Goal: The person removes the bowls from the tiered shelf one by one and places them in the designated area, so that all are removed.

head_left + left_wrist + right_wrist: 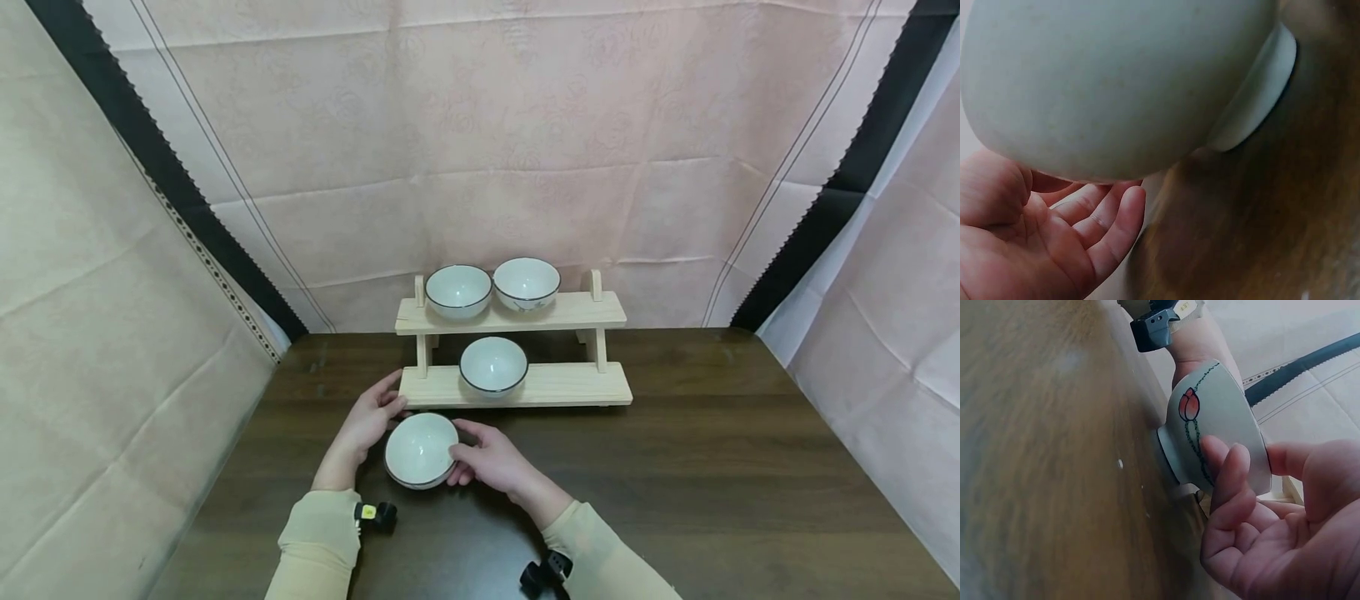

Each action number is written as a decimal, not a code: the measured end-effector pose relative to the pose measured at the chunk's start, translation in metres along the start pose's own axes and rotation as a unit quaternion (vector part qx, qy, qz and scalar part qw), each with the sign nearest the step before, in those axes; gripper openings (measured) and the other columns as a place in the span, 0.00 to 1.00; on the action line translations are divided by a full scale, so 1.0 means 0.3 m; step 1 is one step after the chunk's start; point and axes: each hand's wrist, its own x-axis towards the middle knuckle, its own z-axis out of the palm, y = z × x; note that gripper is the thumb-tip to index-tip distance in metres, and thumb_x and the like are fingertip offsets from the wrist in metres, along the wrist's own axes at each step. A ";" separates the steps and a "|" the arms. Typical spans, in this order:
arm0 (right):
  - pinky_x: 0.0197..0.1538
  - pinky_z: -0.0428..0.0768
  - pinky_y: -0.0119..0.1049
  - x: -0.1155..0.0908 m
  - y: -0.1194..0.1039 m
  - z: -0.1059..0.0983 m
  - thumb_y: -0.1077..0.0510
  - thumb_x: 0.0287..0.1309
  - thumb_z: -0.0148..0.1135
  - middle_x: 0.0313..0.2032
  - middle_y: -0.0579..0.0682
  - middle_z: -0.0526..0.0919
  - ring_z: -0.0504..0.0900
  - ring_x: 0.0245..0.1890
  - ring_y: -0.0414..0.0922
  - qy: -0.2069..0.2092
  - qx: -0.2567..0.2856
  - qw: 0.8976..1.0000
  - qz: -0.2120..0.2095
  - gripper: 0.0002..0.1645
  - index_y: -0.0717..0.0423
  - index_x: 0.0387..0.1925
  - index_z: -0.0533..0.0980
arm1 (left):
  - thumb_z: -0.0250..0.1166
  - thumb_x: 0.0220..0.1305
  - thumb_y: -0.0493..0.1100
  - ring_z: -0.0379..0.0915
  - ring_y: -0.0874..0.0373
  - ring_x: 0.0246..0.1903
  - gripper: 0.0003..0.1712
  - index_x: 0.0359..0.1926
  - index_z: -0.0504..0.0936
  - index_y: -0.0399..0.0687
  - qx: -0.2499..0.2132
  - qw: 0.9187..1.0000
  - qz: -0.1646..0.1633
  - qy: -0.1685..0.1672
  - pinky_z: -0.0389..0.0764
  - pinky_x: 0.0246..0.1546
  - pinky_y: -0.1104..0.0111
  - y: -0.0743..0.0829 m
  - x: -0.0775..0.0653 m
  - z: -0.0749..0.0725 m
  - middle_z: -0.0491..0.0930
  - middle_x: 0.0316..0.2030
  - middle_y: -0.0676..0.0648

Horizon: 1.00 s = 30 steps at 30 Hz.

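My right hand [491, 457] pinches the right side of a white bowl [422, 450] with a dark rim, thumb at the rim and fingers against the outside. A red bud on a green stem decorates this bowl [1210, 419] in the right wrist view. Whether its foot touches the table cannot be told. My left hand [371, 417] is at the left end of the wooden two-tier rack [577, 387], fingers loosely bent; the bowl [1116, 81] hides some of its fingertips in the left wrist view. Another bowl [493, 367] sits on the lower shelf.
Side by side on the upper shelf stand a left bowl [458, 292] and a right bowl [527, 283]. The rack is at the back of the dark wooden table [712, 467]. Pale cloth [525, 125] hangs behind and at both sides.
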 end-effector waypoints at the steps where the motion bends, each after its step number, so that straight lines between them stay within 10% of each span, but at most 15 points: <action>1: 0.33 0.84 0.35 0.001 0.002 0.000 0.60 0.75 0.61 0.29 0.60 0.89 0.88 0.27 0.46 -0.004 -0.002 1.000 0.000 0.37 0.67 0.79 0.63 | 0.57 0.83 0.38 0.83 0.44 0.52 0.34 0.84 0.61 0.46 -0.001 1.000 -0.001 0.001 0.85 0.49 0.55 -0.001 0.000 -0.001 0.81 0.61 0.33; 30: 0.33 0.74 0.34 0.005 0.021 -0.052 0.45 0.79 0.59 0.35 0.55 0.91 0.86 0.29 0.42 -0.047 -0.054 0.997 0.027 0.38 0.59 0.79 0.65 | 0.57 0.82 0.36 0.84 0.45 0.50 0.34 0.84 0.61 0.47 -0.021 1.000 -0.006 -0.001 0.84 0.46 0.60 -0.002 0.009 0.003 0.82 0.59 0.33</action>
